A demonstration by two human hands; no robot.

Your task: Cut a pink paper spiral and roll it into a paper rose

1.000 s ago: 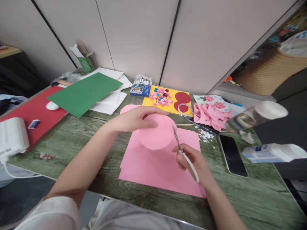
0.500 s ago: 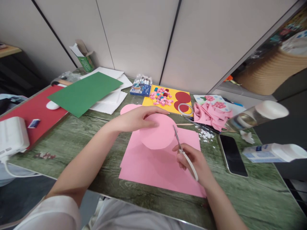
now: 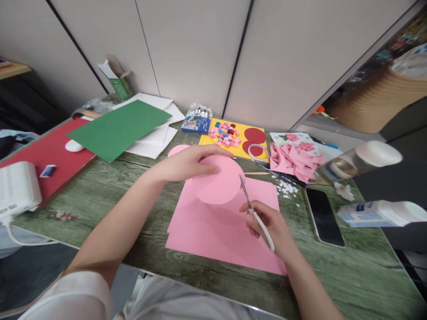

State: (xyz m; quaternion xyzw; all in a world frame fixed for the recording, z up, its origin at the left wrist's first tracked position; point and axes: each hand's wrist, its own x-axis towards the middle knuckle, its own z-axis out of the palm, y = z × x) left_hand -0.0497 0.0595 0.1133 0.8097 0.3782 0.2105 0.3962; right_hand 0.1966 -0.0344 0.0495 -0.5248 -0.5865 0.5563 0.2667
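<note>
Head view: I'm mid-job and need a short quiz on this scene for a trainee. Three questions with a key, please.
1. Multiple choice: which hand holds the scissors? A) left; B) right; C) neither.
2. True or false: the left hand holds a pink circle.
3. Count: how many dark red circles lie on the yellow sheet?

Key:
1. B, the right hand.
2. True; its thumb lies on the face of the circle.
3. Two; a ring partly overlaps one of them.
</note>
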